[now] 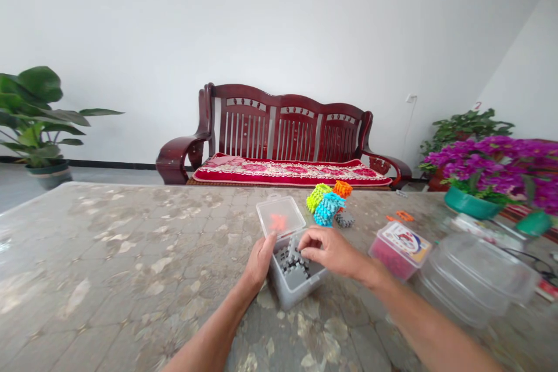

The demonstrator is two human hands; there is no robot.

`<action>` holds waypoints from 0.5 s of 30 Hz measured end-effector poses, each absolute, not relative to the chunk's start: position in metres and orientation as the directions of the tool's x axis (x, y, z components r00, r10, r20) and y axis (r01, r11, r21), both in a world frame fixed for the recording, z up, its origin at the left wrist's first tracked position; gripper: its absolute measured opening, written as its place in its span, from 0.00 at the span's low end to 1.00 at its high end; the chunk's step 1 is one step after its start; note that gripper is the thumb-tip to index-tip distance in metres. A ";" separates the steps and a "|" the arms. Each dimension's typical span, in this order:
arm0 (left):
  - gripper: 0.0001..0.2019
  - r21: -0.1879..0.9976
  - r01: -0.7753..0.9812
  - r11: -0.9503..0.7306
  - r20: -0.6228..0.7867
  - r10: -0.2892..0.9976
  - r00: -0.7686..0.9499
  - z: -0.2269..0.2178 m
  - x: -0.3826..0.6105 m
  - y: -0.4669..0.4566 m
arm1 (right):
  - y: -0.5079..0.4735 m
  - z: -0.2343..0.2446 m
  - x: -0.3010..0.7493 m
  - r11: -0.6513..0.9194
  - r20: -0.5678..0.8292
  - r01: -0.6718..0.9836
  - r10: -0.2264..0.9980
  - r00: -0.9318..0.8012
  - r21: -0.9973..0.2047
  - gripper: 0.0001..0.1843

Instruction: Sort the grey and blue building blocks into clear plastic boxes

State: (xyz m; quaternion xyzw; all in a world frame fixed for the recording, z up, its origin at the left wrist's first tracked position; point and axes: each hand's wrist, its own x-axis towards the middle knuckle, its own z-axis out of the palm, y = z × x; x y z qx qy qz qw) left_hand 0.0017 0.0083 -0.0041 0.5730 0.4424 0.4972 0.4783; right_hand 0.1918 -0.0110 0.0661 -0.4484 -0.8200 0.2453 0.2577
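Note:
A small clear plastic box [296, 279] stands on the marble-patterned table [131, 244], holding grey interlocking plastic pieces [293, 260]. Its hinged clear lid [281, 216] stands open behind it, with something orange showing through. My left hand [260, 260] grips the box's left side. My right hand [325, 250] reaches over the box, its fingertips on the grey pieces; I cannot tell whether they hold one. Beyond the box lie lime [318, 197], cyan [326, 210], orange [342, 189] and grey [344, 219] assembled piece stacks.
To the right stand a lidded tub of pink pieces [399, 250] and stacked clear plastic containers [475, 276]. Loose orange pieces [404, 216] lie near the tub. A potted purple-flowered plant [492, 171] stands at the table's far right. A red wooden bench [283, 139] stands beyond the table.

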 end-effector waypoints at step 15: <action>0.27 0.991 -0.048 -0.122 0.128 0.984 0.128 0.001 0.002 0.005 | 0.071 0.069 0.324 0.072 0.397 0.799 0.892 0.216 -0.597 0.19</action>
